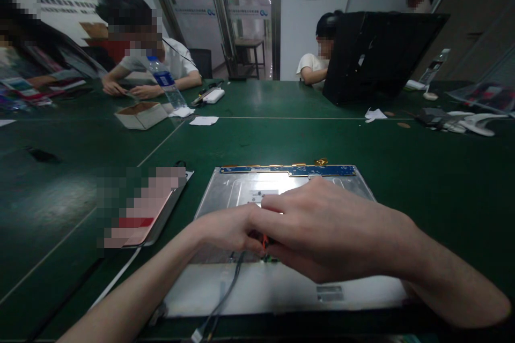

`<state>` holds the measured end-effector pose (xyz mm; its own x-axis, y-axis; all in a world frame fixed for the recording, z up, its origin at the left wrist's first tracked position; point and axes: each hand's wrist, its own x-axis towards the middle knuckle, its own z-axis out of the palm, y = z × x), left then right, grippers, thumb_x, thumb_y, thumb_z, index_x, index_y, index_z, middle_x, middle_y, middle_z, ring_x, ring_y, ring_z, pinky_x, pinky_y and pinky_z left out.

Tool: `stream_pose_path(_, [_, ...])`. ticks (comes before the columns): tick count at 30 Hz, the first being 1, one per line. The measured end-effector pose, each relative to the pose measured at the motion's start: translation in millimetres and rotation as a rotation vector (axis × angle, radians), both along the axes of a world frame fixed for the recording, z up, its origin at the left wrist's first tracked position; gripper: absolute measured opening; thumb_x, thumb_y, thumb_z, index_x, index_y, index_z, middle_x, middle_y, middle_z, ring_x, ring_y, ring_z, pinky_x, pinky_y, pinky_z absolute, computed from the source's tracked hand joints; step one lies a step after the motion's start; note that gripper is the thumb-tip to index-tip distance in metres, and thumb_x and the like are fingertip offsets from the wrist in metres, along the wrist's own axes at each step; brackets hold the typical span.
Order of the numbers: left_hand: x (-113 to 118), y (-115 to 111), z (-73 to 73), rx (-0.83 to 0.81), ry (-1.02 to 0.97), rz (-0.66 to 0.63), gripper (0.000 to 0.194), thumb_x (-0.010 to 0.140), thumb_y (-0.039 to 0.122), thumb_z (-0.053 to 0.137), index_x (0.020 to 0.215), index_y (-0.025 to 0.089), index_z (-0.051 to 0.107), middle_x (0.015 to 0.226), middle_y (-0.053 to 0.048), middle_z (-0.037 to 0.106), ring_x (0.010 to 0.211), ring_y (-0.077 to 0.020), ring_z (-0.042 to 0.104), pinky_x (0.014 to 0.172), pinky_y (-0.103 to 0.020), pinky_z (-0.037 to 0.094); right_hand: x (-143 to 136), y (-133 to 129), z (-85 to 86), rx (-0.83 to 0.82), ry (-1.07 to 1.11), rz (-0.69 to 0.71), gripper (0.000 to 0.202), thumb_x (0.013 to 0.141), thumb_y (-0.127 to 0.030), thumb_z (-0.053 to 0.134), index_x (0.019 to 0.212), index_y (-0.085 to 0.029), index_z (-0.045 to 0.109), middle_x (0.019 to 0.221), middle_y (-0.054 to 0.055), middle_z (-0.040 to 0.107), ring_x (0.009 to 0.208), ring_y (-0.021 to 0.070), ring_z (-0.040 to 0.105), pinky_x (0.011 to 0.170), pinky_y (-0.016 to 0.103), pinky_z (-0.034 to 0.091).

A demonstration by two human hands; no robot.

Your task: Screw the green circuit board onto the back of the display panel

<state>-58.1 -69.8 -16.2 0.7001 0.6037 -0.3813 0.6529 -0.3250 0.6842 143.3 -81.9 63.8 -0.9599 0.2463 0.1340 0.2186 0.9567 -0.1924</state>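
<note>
A flat display panel point(225, 187) lies back side up on the table, its metal back showing and a blue circuit board point(257, 170) along the far edge. My left hand point(233, 228) and my right hand point(322, 230) meet over its middle, both closed in a pinch. Between their fingertips a bit of red-orange wire point(264, 241) shows; the rest is hidden by the fingers. From beneath my left hand a dark cable point(231, 289) runs toward me, ending in a white connector point(197, 335) over the near edge. A pale strip point(289, 289) covers the panel's near part.
Left of the panel lies a phone point(140, 211) with a white cable point(116, 273). Farther off on the green table point(257, 139) stand an open box point(142, 115), a water bottle point(167, 83) and a black monitor point(378, 56). Several people sit or stand around the far side.
</note>
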Motion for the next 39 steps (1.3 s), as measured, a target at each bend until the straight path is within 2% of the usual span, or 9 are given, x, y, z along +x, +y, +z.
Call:
stream_pose_path(7, [-1.2, 0.6, -1.7, -0.006, -0.051, -0.010, 0.013, 0.065, 0.013, 0.066, 0.078, 0.015, 0.068, 0.068, 0.004, 0.058, 0.066, -0.0141, 0.051, 0.057, -0.020, 0.040, 0.2, 0.7, 1.0, -0.010, -0.023, -0.007, 0.015, 0.093, -0.022, 0.044, 0.105, -0.016, 0.052, 0.089, 0.004, 0.064, 0.070, 0.0136, 0.051, 0.053, 0.029, 0.028])
stream_pose_path(12, [0.0, 0.2, 0.1, -0.033, -0.043, 0.009, 0.005, 0.067, 0.017, 0.066, 0.072, 0.015, 0.066, 0.062, 0.005, 0.054, 0.060, -0.0138, 0.050, 0.054, -0.021, 0.039, -0.2, 1.2, 0.6, 0.002, -0.027, -0.009, 0.016, 0.094, -0.024, 0.045, 0.105, -0.016, 0.053, 0.087, 0.003, 0.064, 0.068, 0.0138, 0.051, 0.052, 0.030, 0.027])
stream_pose_path(18, [-1.0, -0.1, -0.8, -0.006, -0.048, 0.001, 0.011, 0.064, 0.014, 0.068, 0.074, 0.016, 0.066, 0.068, 0.004, 0.059, 0.064, -0.0141, 0.053, 0.059, -0.020, 0.043, 0.4, 2.1, 0.4, 0.004, -0.016, -0.004, 0.019, 0.093, -0.032, 0.050, 0.104, -0.017, 0.053, 0.086, 0.001, 0.064, 0.069, 0.0142, 0.051, 0.052, 0.031, 0.027])
stream_pose_path(23, [-2.1, 1.6, -2.4, -0.011, -0.063, -0.051, 0.007, 0.069, 0.016, 0.064, 0.076, 0.016, 0.067, 0.071, 0.003, 0.061, 0.066, -0.0142, 0.053, 0.056, -0.020, 0.042, 2.4, 0.2, 1.3, -0.045, 0.004, 0.030, 0.018, 0.085, -0.021, 0.053, 0.102, -0.014, 0.053, 0.089, 0.002, 0.060, 0.066, 0.0131, 0.046, 0.051, 0.029, 0.029])
stream_pose_path(26, [-1.0, 0.6, -2.4, -0.054, -0.041, -0.023, 0.009, 0.069, 0.013, 0.063, 0.077, 0.014, 0.067, 0.068, 0.003, 0.060, 0.064, -0.0134, 0.053, 0.056, -0.019, 0.041, 2.2, -0.6, 0.8, -0.038, 0.021, 0.032, 0.019, 0.081, -0.015, 0.052, 0.101, -0.013, 0.052, 0.088, 0.002, 0.059, 0.064, 0.0122, 0.042, 0.049, 0.028, 0.028])
stream_pose_path(29, [0.0, -0.8, -2.9, -0.041, -0.013, 0.036, 0.009, 0.066, 0.013, 0.064, 0.074, 0.014, 0.067, 0.066, 0.004, 0.059, 0.062, -0.0137, 0.052, 0.055, -0.020, 0.041, 0.6, 0.0, 0.1, -0.010, 0.008, 0.007, 0.014, 0.087, -0.018, 0.049, 0.101, -0.015, 0.052, 0.086, 0.002, 0.061, 0.063, 0.0122, 0.043, 0.050, 0.029, 0.027])
stream_pose_path(32, [-0.4, -1.2, -3.2, -0.035, -0.057, 0.018, 0.012, 0.064, 0.014, 0.065, 0.075, 0.016, 0.067, 0.067, 0.004, 0.058, 0.063, -0.0141, 0.051, 0.057, -0.021, 0.041, -0.2, 1.1, 0.1, 0.006, -0.015, -0.021, 0.016, 0.093, -0.026, 0.046, 0.105, -0.017, 0.052, 0.082, 0.001, 0.062, 0.063, 0.0129, 0.046, 0.050, 0.030, 0.026])
stream_pose_path(34, [-1.1, -1.0, -2.7, -0.029, -0.069, -0.008, 0.010, 0.066, 0.015, 0.064, 0.075, 0.017, 0.067, 0.067, 0.004, 0.059, 0.063, -0.0142, 0.051, 0.058, -0.021, 0.040, 0.5, 1.4, 0.7, -0.003, -0.020, -0.018, 0.017, 0.092, -0.029, 0.049, 0.104, -0.018, 0.053, 0.083, 0.001, 0.062, 0.064, 0.0134, 0.048, 0.051, 0.030, 0.026])
stream_pose_path(39, [-1.1, -0.7, 0.3, 0.049, -0.060, 0.023, 0.015, 0.065, 0.015, 0.065, 0.079, 0.019, 0.067, 0.079, 0.002, 0.062, 0.074, -0.0162, 0.052, 0.062, -0.021, 0.041, 1.6, 0.5, 0.8, -0.020, 0.011, 0.044, 0.018, 0.081, -0.017, 0.053, 0.099, -0.016, 0.052, 0.091, 0.002, 0.059, 0.066, 0.0129, 0.045, 0.050, 0.029, 0.029])
